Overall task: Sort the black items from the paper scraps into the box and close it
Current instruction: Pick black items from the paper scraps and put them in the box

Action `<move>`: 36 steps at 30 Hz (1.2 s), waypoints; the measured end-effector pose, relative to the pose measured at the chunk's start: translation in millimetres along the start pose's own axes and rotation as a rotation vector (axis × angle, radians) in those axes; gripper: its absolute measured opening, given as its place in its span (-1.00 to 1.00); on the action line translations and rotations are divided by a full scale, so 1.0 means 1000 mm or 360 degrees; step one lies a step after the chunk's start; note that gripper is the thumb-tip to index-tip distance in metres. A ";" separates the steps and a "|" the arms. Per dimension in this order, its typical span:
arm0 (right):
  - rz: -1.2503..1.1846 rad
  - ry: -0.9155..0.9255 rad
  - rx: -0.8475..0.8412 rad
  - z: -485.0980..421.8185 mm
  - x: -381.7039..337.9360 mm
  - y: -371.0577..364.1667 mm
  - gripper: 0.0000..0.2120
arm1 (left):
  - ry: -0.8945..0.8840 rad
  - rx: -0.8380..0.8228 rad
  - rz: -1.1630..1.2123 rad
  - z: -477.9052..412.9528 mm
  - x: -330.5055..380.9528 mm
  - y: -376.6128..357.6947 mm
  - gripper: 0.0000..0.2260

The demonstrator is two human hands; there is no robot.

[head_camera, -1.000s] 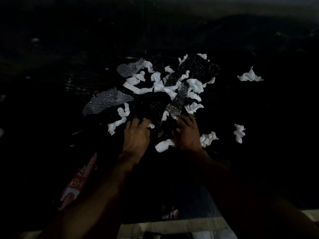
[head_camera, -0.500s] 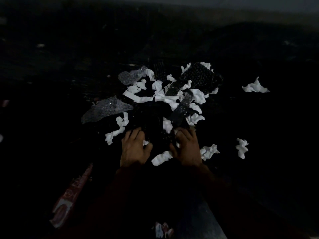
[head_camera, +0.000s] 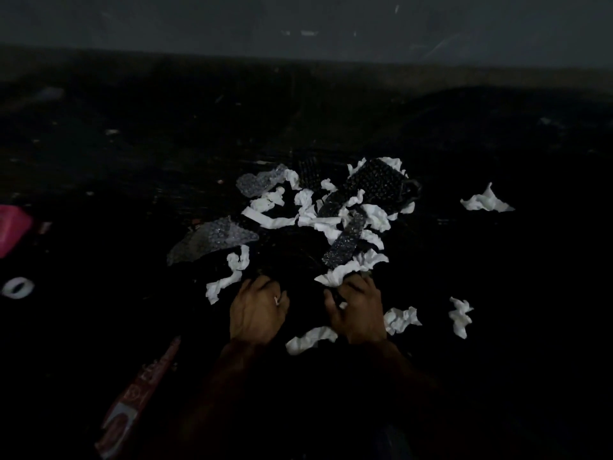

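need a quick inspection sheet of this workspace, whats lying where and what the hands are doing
surface: dark surface, very dim, little detail shows.
job's things: white paper scraps heaped and scattered; black dotted pieces mixed among them; no box identified for certain.
clutter: bubble wrap left of the heap; red and white carton near left; pink thing and white ring at the left edge.
grips: left hand and right hand at the heap's near edge, fingers curled down; what they hold is lost in the dark.
cables: nothing seen.
surroundings: grey wall at the far side.
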State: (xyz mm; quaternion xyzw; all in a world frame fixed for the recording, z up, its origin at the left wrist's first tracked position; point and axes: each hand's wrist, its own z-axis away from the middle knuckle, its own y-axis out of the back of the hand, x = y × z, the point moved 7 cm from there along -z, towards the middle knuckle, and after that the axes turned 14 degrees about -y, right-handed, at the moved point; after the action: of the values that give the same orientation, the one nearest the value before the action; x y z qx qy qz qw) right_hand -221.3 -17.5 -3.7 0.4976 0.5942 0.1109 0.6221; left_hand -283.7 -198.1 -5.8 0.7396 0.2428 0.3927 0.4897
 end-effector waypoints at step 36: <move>0.0034 0.0069 0.1076 0.030 -0.115 0.327 -0.70 | -0.1041 0.1009 0.0060 -0.035 0.226 0.251 -0.75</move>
State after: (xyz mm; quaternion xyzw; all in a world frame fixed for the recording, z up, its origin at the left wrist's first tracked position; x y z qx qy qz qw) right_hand -78.6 40.5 308.0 0.6795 0.6051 -0.0754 0.4080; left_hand -189.1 -112.6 308.4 0.9424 0.1703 0.0537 0.2830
